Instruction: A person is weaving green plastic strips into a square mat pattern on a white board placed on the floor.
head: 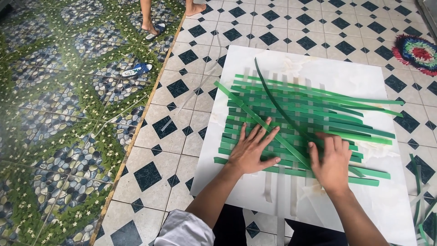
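A woven mat of green strips crossed with pale grey strips lies on a white board on the tiled floor. My left hand rests flat on the mat's near left part, fingers spread. My right hand presses on the near right part, fingers bent over the strips. A loose green strip runs diagonally across the weave between both hands. A darker curved strip arcs up from near my right hand. Neither hand visibly grips a strip.
Loose green strips lie on the floor at the right edge. A colourful round rug sits far right. Another person's bare feet stand at the top, near a blue-and-white sandal. Pebble-pattern flooring fills the left.
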